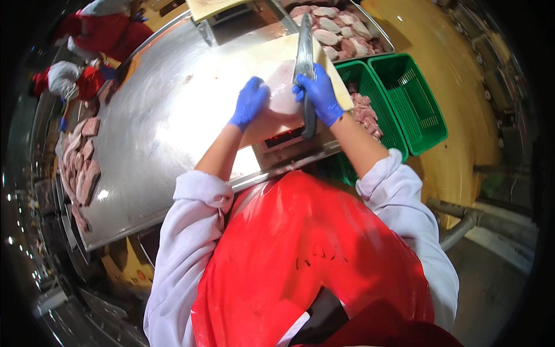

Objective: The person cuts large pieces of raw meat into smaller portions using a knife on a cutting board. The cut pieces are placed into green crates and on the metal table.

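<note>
Head view: pale pink, smooth meat (281, 92) lies on a cutting board (243, 69) on the steel surface (162, 127). Left hand (250, 103), blue-gloved, presses flat on its left edge, grip loosely spread. Right hand (319, 95) grips a knife (304, 52), blade beside the meat.

table: steel (167, 115), wide and shiny
baskets: two green ones (404, 98) at the right, one holding meat scraps (365, 111)
tray: pale cuts (338, 26) at the top
belt: meat pieces (81, 165) at the left
co-workers: red aprons (107, 32), top left
</note>
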`<act>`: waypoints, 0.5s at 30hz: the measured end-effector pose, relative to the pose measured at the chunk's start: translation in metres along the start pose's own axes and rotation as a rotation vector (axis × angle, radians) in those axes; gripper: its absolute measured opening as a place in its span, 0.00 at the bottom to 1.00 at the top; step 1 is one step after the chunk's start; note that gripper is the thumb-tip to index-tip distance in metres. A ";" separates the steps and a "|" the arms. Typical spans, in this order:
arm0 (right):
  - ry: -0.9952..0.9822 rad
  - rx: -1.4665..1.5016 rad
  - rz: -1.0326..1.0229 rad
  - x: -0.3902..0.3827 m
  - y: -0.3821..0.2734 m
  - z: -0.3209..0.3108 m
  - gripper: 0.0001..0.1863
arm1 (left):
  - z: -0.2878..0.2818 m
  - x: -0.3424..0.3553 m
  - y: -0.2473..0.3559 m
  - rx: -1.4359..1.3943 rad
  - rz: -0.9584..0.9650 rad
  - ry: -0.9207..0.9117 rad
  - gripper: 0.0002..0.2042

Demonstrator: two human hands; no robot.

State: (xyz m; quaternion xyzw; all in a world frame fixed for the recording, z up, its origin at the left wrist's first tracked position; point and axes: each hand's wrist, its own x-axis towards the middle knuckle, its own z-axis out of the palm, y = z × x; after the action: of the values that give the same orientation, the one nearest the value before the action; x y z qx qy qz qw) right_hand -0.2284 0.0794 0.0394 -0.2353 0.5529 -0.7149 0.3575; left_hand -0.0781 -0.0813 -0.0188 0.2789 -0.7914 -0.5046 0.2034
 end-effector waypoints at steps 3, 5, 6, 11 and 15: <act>-0.385 -0.152 0.069 0.076 -0.006 -0.017 0.08 | 0.037 -0.051 -0.002 -0.088 0.150 0.024 0.14; -0.372 -0.324 0.062 0.104 -0.008 -0.027 0.12 | 0.042 -0.086 0.047 0.047 0.234 -0.169 0.15; -0.352 -0.382 0.085 0.099 -0.022 -0.013 0.13 | 0.040 -0.094 0.050 0.055 0.334 -0.079 0.13; -0.235 -0.654 -0.181 0.008 -0.026 0.010 0.31 | -0.010 -0.121 0.030 -0.290 0.043 0.218 0.07; -0.221 -1.223 -0.505 -0.053 0.008 0.035 0.44 | -0.040 -0.119 -0.001 -0.337 0.014 0.439 0.06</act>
State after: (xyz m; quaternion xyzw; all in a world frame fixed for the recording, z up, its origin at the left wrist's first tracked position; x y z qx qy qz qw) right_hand -0.1671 0.0975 0.0451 -0.5895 0.7467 -0.3061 0.0360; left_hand 0.0370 -0.0320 -0.0085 0.3385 -0.6351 -0.5552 0.4168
